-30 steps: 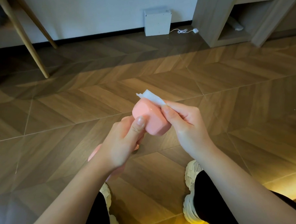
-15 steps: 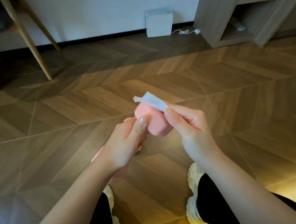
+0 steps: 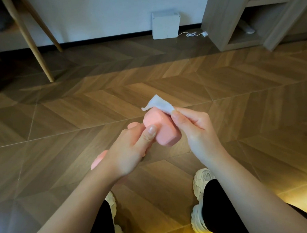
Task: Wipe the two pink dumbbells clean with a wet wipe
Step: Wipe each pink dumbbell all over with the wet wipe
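L hand (image 3: 131,153) grips pink dumbbell (image 3: 160,130) | R hand (image 3: 198,131) pinches wet wipe (image 3: 159,103) on it | 1 o'clock shelf (image 3: 215,15): pale item (image 3: 248,30)

A home: herringbone wood floor (image 3: 218,88), shelving unit (image 3: 233,19), chair legs (image 3: 29,42).

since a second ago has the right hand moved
No, not noticeably: the right hand, pinching the wet wipe on the pink dumbbell, sits just as near the floor seam.

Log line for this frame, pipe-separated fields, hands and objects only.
left hand: grips pink dumbbell | right hand: pinches wet wipe at the dumbbell's upper head | stage: wiping
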`<state>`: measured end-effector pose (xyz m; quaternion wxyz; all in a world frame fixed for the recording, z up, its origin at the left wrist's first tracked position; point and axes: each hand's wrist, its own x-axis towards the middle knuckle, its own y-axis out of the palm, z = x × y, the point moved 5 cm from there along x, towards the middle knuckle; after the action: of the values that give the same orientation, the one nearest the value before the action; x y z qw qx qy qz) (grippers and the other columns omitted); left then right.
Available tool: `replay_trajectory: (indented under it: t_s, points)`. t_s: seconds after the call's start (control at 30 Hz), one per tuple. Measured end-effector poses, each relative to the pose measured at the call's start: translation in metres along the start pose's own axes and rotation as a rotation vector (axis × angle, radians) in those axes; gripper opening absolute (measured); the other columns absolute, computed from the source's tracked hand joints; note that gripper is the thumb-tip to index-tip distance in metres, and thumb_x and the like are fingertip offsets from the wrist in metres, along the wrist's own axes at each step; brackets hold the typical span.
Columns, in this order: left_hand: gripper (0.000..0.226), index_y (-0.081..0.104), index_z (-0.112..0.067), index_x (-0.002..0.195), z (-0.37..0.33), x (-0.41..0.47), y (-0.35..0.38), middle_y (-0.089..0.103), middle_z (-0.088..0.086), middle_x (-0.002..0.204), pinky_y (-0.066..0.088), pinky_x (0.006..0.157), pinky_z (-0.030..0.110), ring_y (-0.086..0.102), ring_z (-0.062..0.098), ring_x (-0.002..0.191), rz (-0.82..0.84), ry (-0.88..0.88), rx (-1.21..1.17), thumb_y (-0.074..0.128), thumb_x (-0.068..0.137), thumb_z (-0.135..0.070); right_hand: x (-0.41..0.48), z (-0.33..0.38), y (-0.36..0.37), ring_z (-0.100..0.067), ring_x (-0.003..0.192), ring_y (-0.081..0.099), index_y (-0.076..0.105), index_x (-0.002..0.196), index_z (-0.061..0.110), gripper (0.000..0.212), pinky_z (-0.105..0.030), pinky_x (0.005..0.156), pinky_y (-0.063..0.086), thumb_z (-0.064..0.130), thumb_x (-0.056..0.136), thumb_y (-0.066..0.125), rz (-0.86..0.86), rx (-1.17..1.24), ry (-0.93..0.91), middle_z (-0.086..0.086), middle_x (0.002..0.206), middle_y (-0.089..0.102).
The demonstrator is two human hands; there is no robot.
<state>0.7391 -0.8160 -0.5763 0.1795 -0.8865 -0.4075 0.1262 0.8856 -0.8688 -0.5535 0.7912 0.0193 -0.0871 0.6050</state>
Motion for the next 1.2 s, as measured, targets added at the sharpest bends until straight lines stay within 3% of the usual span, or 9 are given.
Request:
replay_trajectory:
  t_s: [0.17,0.27,0.47,0.53,0.6,0.77,0.93,1.07,1.2]
  points:
    - [0.063,0.05,-0.021,0.063,0.003,-0.002,0.0,0.03,-0.006,0.062,0.022,0.055,0.034,0.023,0.021,0.063,-0.056,-0.069,-0.353,0.047,0.077,-0.083,-0.005,0.001,-0.001,-0.004,0.092,0.058,0.073,0.107,0.001,0.033,-0.036,0.096,0.04,0.019,0.098,0.046,0.003,0.022,0.001,0.002,0.089,0.069]
    - [0.052,0.051,-0.031,0.057,0.003,-0.002,0.0,0.027,-0.011,0.059,0.019,0.052,0.032,0.022,0.017,0.06,-0.068,-0.081,-0.41,0.048,0.081,-0.077,-0.007,-0.001,-0.003,-0.017,0.075,0.047,0.067,0.084,-0.007,0.038,-0.031,0.082,0.039,0.021,0.097,0.045,-0.022,-0.007,0.006,-0.026,0.072,0.054]
    - [0.066,0.045,-0.019,0.071,0.012,0.001,-0.006,0.025,-0.001,0.065,0.019,0.051,0.031,0.021,0.018,0.061,-0.109,-0.13,-0.528,0.053,0.075,-0.084,-0.011,-0.005,-0.001,-0.032,0.06,0.037,0.058,0.067,0.003,0.039,-0.021,0.084,0.043,0.024,0.098,0.046,-0.035,-0.118,-0.024,-0.024,0.059,0.037]
    - [0.063,0.045,-0.022,0.067,0.013,0.003,-0.008,0.028,-0.005,0.061,0.019,0.051,0.031,0.023,0.016,0.059,-0.118,-0.114,-0.505,0.051,0.075,-0.085,-0.012,-0.004,-0.002,-0.028,0.057,0.036,0.058,0.065,0.007,0.042,-0.018,0.067,0.038,0.03,0.098,0.047,-0.058,-0.157,-0.048,-0.018,0.057,0.038]
    - [0.058,0.049,-0.029,0.062,0.013,0.005,-0.014,0.037,-0.012,0.055,0.026,0.051,0.027,0.029,0.013,0.054,-0.117,-0.079,-0.337,0.045,0.077,-0.085,-0.011,-0.009,-0.003,-0.028,0.065,0.05,0.069,0.08,0.002,0.044,-0.035,0.065,0.04,0.038,0.095,0.049,-0.059,-0.16,0.033,-0.025,0.069,0.056]
    - [0.07,0.055,-0.032,0.092,0.016,0.004,-0.018,0.059,-0.01,0.07,0.04,0.06,0.037,0.056,0.012,0.068,0.041,0.015,0.546,0.018,0.073,-0.089,-0.005,-0.034,-0.003,-0.031,0.094,0.068,0.072,0.097,0.003,0.07,-0.054,0.106,0.043,0.07,0.082,0.058,0.175,-0.011,0.481,-0.021,0.09,0.072]
    - [0.072,0.053,-0.033,0.109,0.018,-0.002,-0.003,0.06,-0.014,0.082,0.038,0.06,0.032,0.054,0.01,0.07,0.244,0.086,0.774,0.021,0.077,-0.089,-0.017,-0.05,0.006,-0.026,0.098,0.072,0.069,0.113,0.009,0.064,-0.051,0.098,0.052,0.051,0.066,0.08,0.387,0.101,0.706,-0.011,0.104,0.076]
    - [0.067,0.048,-0.034,0.107,0.023,-0.005,-0.003,0.065,-0.013,0.091,0.044,0.061,0.03,0.061,0.011,0.076,0.29,0.11,0.859,0.041,0.069,-0.088,-0.022,-0.061,0.013,-0.023,0.087,0.072,0.07,0.106,0.009,0.062,-0.045,0.083,0.056,0.042,0.055,0.087,0.307,0.109,0.778,-0.006,0.093,0.077]
    - [0.031,0.052,-0.024,0.103,0.026,0.0,-0.008,0.064,-0.007,0.1,0.037,0.067,0.036,0.062,0.023,0.092,0.122,0.173,0.991,0.064,0.082,-0.044,-0.024,-0.069,0.024,-0.016,0.059,0.066,0.067,0.102,-0.001,0.038,-0.032,0.057,0.053,0.025,0.078,0.08,0.173,0.206,0.878,-0.002,0.068,0.072]
